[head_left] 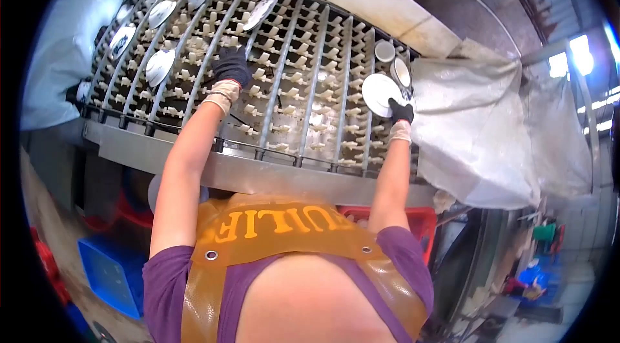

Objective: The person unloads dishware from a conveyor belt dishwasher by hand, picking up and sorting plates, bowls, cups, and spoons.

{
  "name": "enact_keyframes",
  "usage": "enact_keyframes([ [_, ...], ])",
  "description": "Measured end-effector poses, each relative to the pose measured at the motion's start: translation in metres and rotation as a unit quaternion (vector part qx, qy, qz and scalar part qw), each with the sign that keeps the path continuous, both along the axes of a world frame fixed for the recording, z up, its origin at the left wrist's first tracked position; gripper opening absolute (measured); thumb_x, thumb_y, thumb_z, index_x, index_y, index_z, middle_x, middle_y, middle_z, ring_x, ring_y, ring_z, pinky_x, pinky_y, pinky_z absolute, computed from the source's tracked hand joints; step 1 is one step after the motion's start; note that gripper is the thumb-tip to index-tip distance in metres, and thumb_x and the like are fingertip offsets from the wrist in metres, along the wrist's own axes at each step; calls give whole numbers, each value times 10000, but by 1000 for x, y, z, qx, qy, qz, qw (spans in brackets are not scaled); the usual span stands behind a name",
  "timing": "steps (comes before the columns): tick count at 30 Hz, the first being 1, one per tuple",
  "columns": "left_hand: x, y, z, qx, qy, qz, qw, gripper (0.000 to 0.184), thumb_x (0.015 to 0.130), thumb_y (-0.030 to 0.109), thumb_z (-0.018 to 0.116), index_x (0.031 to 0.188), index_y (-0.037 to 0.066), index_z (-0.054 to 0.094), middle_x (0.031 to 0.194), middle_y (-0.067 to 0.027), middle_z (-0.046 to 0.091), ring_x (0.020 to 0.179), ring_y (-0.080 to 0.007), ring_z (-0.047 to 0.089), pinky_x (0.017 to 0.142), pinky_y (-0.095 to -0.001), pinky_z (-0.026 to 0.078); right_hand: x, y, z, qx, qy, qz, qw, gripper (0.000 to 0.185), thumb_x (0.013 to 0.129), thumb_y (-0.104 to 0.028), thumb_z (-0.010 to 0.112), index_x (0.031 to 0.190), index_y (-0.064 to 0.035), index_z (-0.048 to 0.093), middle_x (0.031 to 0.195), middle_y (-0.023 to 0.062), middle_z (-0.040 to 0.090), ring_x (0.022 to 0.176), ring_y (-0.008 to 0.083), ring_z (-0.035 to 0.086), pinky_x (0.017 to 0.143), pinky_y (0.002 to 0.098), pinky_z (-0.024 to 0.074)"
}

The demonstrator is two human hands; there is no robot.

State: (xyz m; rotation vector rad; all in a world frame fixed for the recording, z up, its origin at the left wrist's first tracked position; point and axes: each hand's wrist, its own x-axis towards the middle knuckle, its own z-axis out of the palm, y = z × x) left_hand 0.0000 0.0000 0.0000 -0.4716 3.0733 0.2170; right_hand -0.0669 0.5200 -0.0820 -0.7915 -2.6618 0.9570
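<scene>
A white plate point(381, 94) is gripped at its lower right edge by my right hand point(401, 112), in a dark glove, at the right end of the pegged rack point(310, 101). Just above that plate are a small round white dish point(385, 51) and an oval white dish point(401, 72). My left hand point(232, 67), also dark-gloved, is over the rack's middle left; its fingers are too dark to make out. Up and right of it a patterned plate point(261, 11) leans between the pegs. More patterned dishes point(160, 66) stand in the rack's left rows.
Translucent sheets hang at the left point(61, 52) and right point(478, 123) ends of the rack. A metal edge point(278, 178) runs along its front. Below are a blue crate point(113, 272) and a red crate point(423, 223). Another person point(533, 276) is far off at lower right.
</scene>
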Motion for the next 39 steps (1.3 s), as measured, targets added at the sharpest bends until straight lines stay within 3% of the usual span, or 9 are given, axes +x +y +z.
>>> enact_keyframes([
  [3, 21, 10, 23, 16, 11, 21, 1000, 549, 783, 349, 616, 1272, 133, 489, 1350, -171, 424, 1261, -331, 387, 1033, -445, 324, 13, -14, 29, -284, 86, 127, 946, 592, 616, -256, 830, 1082, 34, 610, 1024, 151, 659, 880, 248, 640, 765, 347, 513],
  [9, -3, -1, -7, -9, 100, 10, 995, 543, 701, 385, 734, 1157, 140, 572, 1187, -127, 570, 1140, -337, 499, 913, -436, 439, 23, -133, 148, 143, 207, 315, 915, 343, 607, -147, 711, 936, -80, 644, 882, 118, 658, 825, 333, 618, 730, 387, 489],
  [11, 1, -2, 2, 2, 89, 13, 996, 555, 688, 399, 748, 1145, 134, 579, 1181, -128, 575, 1142, -333, 500, 921, -444, 433, 34, -176, 179, 338, 308, 403, 793, 186, 669, -117, 620, 852, -145, 639, 810, 80, 636, 793, 276, 603, 786, 379, 443],
  [18, 0, -1, 2, -10, 84, 16, 996, 582, 699, 455, 704, 1155, 116, 576, 1228, -115, 546, 1145, -310, 504, 939, -425, 418, -9, -235, 141, 448, 243, 595, 622, 193, 732, -119, 538, 863, -214, 642, 854, 12, 617, 929, 228, 567, 995, 502, 336],
  [23, 1, -4, -10, -17, 121, 22, 992, 463, 745, 372, 662, 1125, 117, 590, 1195, -107, 558, 1101, -300, 528, 907, -421, 431, -100, -196, 94, 306, 434, 377, 759, 390, 768, -88, 550, 1156, -65, 585, 1167, 158, 559, 1097, 329, 514, 978, 403, 386],
  [25, -1, -5, -13, -12, 117, 23, 993, 367, 770, 228, 607, 1121, 124, 591, 1166, -106, 563, 1059, -293, 551, 867, -426, 441, -117, -172, 93, 223, 250, 255, 907, 532, 764, -173, 619, 1245, 10, 486, 1253, 212, 500, 1145, 369, 481, 1004, 413, 364],
  [29, -5, -6, -20, -12, 121, 33, 992, 449, 726, 272, 660, 1140, 124, 569, 1158, -119, 558, 1130, -311, 491, 918, -457, 408, -126, -133, 63, 218, 85, 198, 952, 834, 742, -252, 670, 1418, -11, 245, 1327, 295, 413, 1260, 359, 398, 1078, 406, 275],
  [35, 1, -2, -1, -9, 100, 22, 995, 430, 719, 211, 655, 1127, 104, 570, 1100, -139, 558, 1088, -329, 506, 922, -411, 421, -161, -113, 65, 280, 64, 240, 927, 452, 783, -181, 636, 1214, -78, 544, 1022, 205, 641, 981, 330, 611, 853, 404, 467],
  [39, 2, -2, -7, -7, 104, 27, 994, 414, 717, 188, 647, 1115, 98, 583, 1129, -150, 559, 1079, -336, 514, 933, -428, 414, -165, -87, 47, -167, 199, 255, 931, 368, 791, -171, 639, 1122, -16, 599, 1102, 196, 620, 999, 341, 594, 865, 379, 463],
])
